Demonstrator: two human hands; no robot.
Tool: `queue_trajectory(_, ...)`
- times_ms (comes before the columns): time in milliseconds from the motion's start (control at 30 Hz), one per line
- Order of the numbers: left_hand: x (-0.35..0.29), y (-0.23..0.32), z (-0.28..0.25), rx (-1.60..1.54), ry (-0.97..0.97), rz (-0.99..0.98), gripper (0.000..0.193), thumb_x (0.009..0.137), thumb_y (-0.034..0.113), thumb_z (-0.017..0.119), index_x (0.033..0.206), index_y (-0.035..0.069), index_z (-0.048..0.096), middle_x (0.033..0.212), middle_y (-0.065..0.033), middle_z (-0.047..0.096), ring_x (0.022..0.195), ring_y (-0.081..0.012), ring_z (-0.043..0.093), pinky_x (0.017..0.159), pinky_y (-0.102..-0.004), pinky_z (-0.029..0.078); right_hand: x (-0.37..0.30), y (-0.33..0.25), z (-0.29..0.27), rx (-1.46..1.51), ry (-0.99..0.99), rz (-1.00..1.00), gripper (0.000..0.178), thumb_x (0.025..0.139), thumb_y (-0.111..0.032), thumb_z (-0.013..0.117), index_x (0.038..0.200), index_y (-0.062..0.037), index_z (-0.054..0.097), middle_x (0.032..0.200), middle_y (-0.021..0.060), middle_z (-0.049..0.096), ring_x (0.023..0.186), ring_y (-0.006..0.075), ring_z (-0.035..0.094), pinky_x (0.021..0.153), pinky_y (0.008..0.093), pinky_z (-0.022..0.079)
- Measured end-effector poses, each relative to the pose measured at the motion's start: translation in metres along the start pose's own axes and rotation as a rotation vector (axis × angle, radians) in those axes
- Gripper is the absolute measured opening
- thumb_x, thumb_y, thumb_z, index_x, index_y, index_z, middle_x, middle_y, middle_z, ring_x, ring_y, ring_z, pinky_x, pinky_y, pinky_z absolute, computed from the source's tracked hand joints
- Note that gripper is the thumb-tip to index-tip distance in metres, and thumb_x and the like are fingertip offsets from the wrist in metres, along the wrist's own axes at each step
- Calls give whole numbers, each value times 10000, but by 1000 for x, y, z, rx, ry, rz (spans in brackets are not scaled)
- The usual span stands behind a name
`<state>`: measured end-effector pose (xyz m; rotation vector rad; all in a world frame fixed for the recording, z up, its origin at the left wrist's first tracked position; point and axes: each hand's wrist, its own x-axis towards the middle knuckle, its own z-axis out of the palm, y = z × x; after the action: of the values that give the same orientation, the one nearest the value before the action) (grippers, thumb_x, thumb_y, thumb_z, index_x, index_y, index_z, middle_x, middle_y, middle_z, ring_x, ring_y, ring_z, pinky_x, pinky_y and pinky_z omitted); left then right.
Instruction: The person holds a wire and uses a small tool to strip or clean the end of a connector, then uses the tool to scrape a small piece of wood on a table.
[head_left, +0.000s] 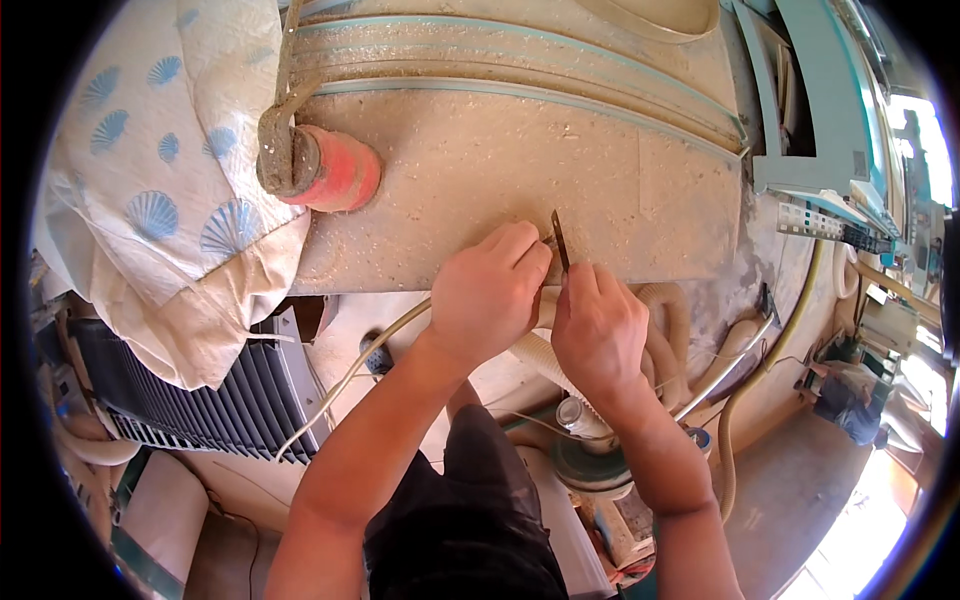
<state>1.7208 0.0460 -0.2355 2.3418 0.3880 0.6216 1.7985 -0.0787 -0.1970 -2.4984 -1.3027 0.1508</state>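
Observation:
My left hand [495, 290] is closed, fingers curled, over the near edge of the dusty tan worktop [480, 180]. A long, thin, pale rod [365, 362] runs from under this hand down to the lower left, and the hand appears to grip it; the fingers hide its upper part. In my closed right hand [602, 325] is a thin, dark knife blade [560, 240], pointing up and away over the worktop. Its lower end is hidden in my fist. The two hands are close together, with the blade beside the left fingertips.
A red cylinder [345, 170] with a dusty metal arm stands on the worktop, beside a shell-patterned cloth [160, 170]. Metal rails [520, 95] cross the far side. Below are a black ribbed panel [210, 385], flexible hoses [665, 335] and a green round machine [590, 465].

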Motion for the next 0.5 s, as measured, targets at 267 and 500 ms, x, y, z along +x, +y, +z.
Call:
queue_trajectory(267, 5, -1, -7, -40, -80, 18, 92, 701, 41, 623, 759, 67, 556, 818, -51, 526, 810, -234, 601, 615, -363, 514, 8, -3, 2, -3, -44, 4, 123, 771, 30, 618, 788, -32, 513, 721, 148, 562, 642, 359, 592, 545, 454, 468)
queue_trajectory(500, 6, -4, -8, -81, -120, 16, 130, 671, 13, 639, 766, 63, 564, 818, -60, 540, 809, -248, 598, 643, -376, 515, 15, -2, 0, -7, -108, 19, 125, 750, 39, 615, 806, -34, 529, 735, 145, 576, 658, 358, 608, 555, 447, 481)
